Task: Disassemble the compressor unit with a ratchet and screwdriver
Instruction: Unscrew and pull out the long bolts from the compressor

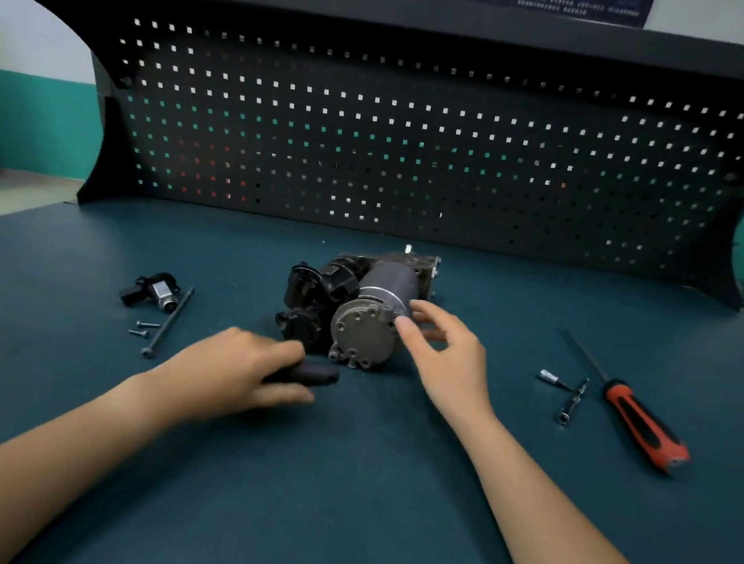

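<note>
compressor unit [371, 309] is sitting mid-worktop, nearer the back edge than the front. It's lying on its side with the round grey end cap [362, 334] facing the front edge.

left hand [230, 372] is gripping a dark handle [311, 374], fingers curled round it, low over the worktop just in front of the unit. Reading it as the ratchet, but the head is hidden so can't confirm.

right hand [449, 360] is open and holding nothing, fingers spread, fingertips [402, 323] touching the right rim of the end cap.

Toward the left edge, a small black-and-silver part [153, 291], a long bolt [168, 321] and two short screws [142, 329] are lying together, so teardown is looking partly done. Toward the right edge, the red-handled screwdriver [643, 426] and a couple of socket bits [568, 397] are lying well apart from both hands.

Step in hand, my read: right hand is steadying the body while the left is bringing the tool to the end-cap fasteners.

Next move is calling for seating the tool square on a bolt head on the cap face. The right hand needs to be bracing the cylinder so the unit isn't rolling under torque. Can't tell from here which cap bolts are in place.
</note>
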A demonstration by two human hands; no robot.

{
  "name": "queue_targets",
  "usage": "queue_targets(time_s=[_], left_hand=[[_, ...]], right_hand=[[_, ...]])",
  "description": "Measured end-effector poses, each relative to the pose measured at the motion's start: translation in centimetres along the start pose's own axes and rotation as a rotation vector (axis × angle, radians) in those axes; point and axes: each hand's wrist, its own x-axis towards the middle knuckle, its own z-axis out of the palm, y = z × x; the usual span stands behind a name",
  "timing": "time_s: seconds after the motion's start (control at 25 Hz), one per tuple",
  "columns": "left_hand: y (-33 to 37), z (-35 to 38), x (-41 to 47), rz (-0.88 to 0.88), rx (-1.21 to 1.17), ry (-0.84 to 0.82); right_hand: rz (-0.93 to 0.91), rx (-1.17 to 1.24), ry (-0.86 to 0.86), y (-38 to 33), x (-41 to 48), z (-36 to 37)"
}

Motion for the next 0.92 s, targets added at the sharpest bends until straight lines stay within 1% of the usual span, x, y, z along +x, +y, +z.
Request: queue_targets(time_s=[0.04, 0.08, 0.2, 0.24, 0.32, 0.36, 0.4, 0.44, 0.48, 0.56, 0.6, 0.64, 0.68, 0.72, 0.76, 0.8, 0.84, 0.92], left_hand=[[0.0, 0.1, 0.0, 0.010, 0.040, -0.079], [0.0, 0.0, 0.0, 0.009, 0.071, -0.122], [0.4, 0.2, 0.2, 0.169, 0.070, -0.076], [0.5, 0.4, 0.2, 0.174, 0.083, -0.086], [0.2, 0.5, 0.1, 0.067, 0.065, -0.163], [0.1, 0.6, -0.1, 0.013, 0.088, -0.248], [0.1, 0.7, -0.2, -0.040, 0.080, -0.295], [0.2, 0.6, -0.1, -0.098, 0.033, -0.272], [0.2, 0.5, 0.2, -0.140, -0.023, -0.171], [-0.2, 0.6, 1.4, -0.206, -0.041, 0.113], [-0.7, 0.8, 2.3, -0.312, -0.096, 0.212], [-1.2, 1.0, 3.4, -0.440, -0.187, 0.257], [-1.6, 1.1, 4.5, -0.578, -0.288, 0.233], [-2.0, 1.5, 5.6, -0.694, -0.380, 0.169], [-2.3, 2.1, 6.4, -0.763, -0.440, 0.112], [-2.3, 2.6, 7.0, -0.798, -0.469, 0.082], [-2.1, 3.1, 7.3, -0.811, -0.477, 0.082], [-1.8, 3.9, 7.3, -0.794, -0.415, 0.113]], right_hand=[[-0.045, -0.024, -0.008, 0.0, -0.1, 0.3], [-0.081, -0.052, 0.001, -0.1, -0.1, 0.5], [-0.126, -0.110, 0.054, -0.2, 0.2, 0.8], [-0.125, -0.115, 0.051, -0.2, 0.3, 0.8], [-0.113, -0.105, 0.035, -0.2, 0.5, 0.7], [-0.104, -0.091, 0.032, -0.2, 0.6, 0.7], [-0.094, -0.072, 0.035, -0.2, 0.7, 0.7], [-0.081, -0.049, 0.043, -0.1, 0.8, 0.7], [-0.064, -0.026, 0.056, -0.1, 0.8, 0.8], [-0.001, 0.005, 0.072, 0.2, 0.6, 0.9], [0.051, 0.015, 0.067, 0.5, 0.6, 0.8], [0.118, 0.028, 0.051, 0.9, 0.8, 0.7], [0.200, 0.081, 0.017, 1.1, 0.9, 0.4], [0.294, 0.191, -0.022, 1.3, 1.2, 0.2], [0.397, 0.346, -0.031, 1.4, 1.6, 0.0], [0.495, 0.490, -0.008, 1.6, 2.4, -0.2], [0.566, 0.578, 0.038, 1.9, 3.2, -0.3], [0.620, 0.578, 0.123, 2.9, 5.2, -0.3]])
